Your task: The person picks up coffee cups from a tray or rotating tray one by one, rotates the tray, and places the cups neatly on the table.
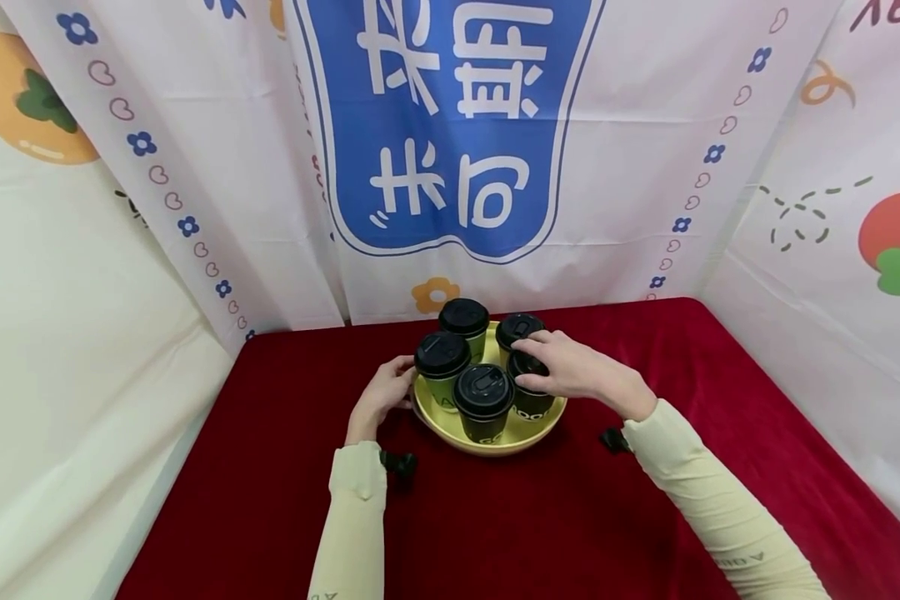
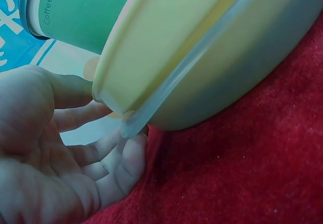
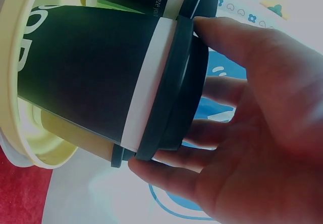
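Observation:
Several paper coffee cups with black lids stand upright in a round yellow tray [image 1: 450, 435]. My left hand [image 1: 385, 392] holds the tray's left edge, thumb at the upper rim [image 2: 103, 77] and fingertips curled under a paler lower lip [image 2: 136, 125]. Beside it stands a green cup [image 1: 442, 390]. My right hand [image 1: 570, 367] spans the lid [image 3: 169, 98] of a black cup [image 3: 91, 67] at the tray's right side, thumb on one edge and fingers on the other. Another black cup [image 1: 484, 425] stands at the front; a green cup [image 1: 477, 343] and a tan cup [image 1: 504, 357] are behind.
A dark red cloth [image 1: 270, 467] covers the table under the tray. White printed curtains [image 1: 630, 167] with a blue panel [image 1: 450, 225] hang behind the table and along both sides. Small black devices sit at both wrists.

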The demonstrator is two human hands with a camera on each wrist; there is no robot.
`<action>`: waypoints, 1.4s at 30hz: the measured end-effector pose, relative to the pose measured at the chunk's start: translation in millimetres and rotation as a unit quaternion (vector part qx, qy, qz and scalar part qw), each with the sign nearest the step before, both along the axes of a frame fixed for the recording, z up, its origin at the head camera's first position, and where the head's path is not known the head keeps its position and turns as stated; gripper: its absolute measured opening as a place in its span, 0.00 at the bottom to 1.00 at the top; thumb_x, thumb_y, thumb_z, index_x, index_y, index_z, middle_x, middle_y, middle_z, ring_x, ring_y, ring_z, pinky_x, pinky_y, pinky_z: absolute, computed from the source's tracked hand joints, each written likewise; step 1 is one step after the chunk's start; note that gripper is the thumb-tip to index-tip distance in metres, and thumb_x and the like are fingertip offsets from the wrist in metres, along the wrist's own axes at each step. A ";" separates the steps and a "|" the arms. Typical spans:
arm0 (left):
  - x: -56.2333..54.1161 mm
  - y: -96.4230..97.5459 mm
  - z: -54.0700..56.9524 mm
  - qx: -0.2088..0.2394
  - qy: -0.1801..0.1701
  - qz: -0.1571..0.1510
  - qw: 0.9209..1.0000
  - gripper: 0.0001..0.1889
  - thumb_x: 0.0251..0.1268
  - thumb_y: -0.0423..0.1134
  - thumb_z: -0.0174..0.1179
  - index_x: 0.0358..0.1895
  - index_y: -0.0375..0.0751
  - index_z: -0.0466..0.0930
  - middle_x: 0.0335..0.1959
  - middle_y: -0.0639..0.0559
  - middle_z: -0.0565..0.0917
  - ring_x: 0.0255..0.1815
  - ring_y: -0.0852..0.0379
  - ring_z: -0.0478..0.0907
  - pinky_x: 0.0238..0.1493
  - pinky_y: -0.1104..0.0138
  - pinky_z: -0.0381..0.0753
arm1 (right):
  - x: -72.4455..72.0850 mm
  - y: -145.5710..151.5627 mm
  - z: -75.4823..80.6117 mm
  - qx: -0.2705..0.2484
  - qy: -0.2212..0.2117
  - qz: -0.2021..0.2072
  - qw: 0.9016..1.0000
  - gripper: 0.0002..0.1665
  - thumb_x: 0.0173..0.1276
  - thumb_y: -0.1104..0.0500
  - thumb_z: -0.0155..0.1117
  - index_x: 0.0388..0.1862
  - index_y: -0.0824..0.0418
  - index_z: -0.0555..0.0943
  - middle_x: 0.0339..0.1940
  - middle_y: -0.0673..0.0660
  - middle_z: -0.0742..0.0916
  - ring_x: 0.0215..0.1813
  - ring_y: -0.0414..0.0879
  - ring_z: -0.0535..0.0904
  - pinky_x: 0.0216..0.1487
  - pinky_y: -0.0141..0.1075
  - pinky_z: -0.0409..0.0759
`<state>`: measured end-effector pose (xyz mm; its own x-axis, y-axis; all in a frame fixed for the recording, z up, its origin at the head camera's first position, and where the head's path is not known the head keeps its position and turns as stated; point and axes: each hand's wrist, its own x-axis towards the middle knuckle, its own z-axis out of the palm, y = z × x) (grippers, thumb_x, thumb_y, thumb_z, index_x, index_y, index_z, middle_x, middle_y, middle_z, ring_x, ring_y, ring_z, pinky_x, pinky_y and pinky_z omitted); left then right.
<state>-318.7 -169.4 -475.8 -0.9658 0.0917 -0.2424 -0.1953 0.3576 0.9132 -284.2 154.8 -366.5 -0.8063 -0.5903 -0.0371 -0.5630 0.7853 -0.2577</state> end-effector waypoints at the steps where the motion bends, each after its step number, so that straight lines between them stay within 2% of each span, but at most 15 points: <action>1: -0.2 0.2 0.3 0.000 0.001 0.000 1.000 0.21 0.78 0.46 0.47 0.69 0.51 0.69 0.52 0.41 0.77 0.38 0.53 0.80 0.33 0.64 0.82 | -0.5 -0.2 -0.2 0.000 0.000 -0.001 1.000 0.35 0.70 0.44 0.61 0.71 0.59 0.70 0.69 0.66 0.74 0.69 0.61 0.70 0.67 0.54 0.72; 11: -2.0 -2.2 0.0 -0.003 -0.001 -0.004 1.000 0.22 0.78 0.46 0.47 0.71 0.51 0.68 0.55 0.41 0.79 0.42 0.52 0.81 0.34 0.64 0.82 | -1.9 -2.8 0.6 -0.011 0.008 -0.003 1.000 0.35 0.69 0.44 0.62 0.69 0.60 0.72 0.67 0.66 0.76 0.67 0.62 0.72 0.67 0.53 0.72; 18: -1.4 -3.3 1.1 -0.006 -0.003 -0.005 1.000 0.21 0.79 0.46 0.47 0.71 0.52 0.68 0.57 0.41 0.79 0.44 0.50 0.81 0.35 0.64 0.83 | -3.4 -2.7 1.2 -0.020 0.005 -0.014 1.000 0.34 0.68 0.43 0.63 0.67 0.58 0.74 0.65 0.63 0.78 0.65 0.58 0.74 0.66 0.51 0.74; 23: -2.5 -3.4 0.5 0.000 -0.006 -0.006 1.000 0.22 0.78 0.47 0.47 0.71 0.52 0.68 0.58 0.41 0.77 0.45 0.50 0.82 0.35 0.64 0.83 | -2.5 0.2 2.7 -0.029 0.012 -0.005 0.999 0.33 0.68 0.43 0.63 0.66 0.60 0.75 0.62 0.64 0.80 0.63 0.57 0.77 0.65 0.51 0.75; 34: 1.0 -3.1 -2.0 0.008 -0.002 0.000 1.000 0.21 0.78 0.46 0.48 0.71 0.52 0.69 0.56 0.41 0.78 0.43 0.51 0.82 0.35 0.63 0.83 | 0.7 11.2 8.8 -0.062 -0.024 -0.021 0.998 0.32 0.68 0.42 0.63 0.67 0.55 0.75 0.59 0.60 0.81 0.59 0.52 0.78 0.62 0.50 0.77; 42: 2.2 -1.7 -1.2 0.013 0.001 0.001 1.000 0.22 0.78 0.46 0.47 0.71 0.52 0.68 0.56 0.41 0.78 0.41 0.51 0.81 0.35 0.63 0.83 | -0.9 25.8 17.0 -0.089 -0.025 -0.028 0.995 0.31 0.67 0.42 0.64 0.66 0.54 0.76 0.61 0.57 0.81 0.61 0.52 0.77 0.63 0.52 0.76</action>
